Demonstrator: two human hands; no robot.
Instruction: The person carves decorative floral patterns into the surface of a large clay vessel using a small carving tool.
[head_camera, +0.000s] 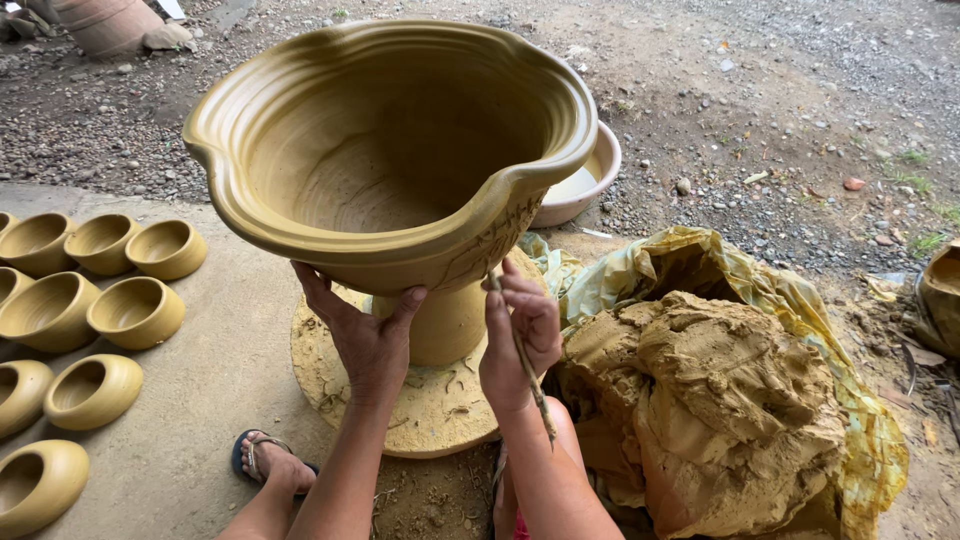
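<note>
Head view: I see a ridged, wet clay pot; left hand fingers spread wide beneath it, right hand fingers pinching a thin stick against its side.

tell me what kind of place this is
Likely an outdoor pottery yard: a big unfired clay pot on a turning disc, small clay bowls drying in rows, a wet clay heap on plastic.

Pedestal pot on round wheel slab, centre. Small bowls at nine o'clock. Clay heap on plastic sheet at four. Basin behind pot, at one.
</note>
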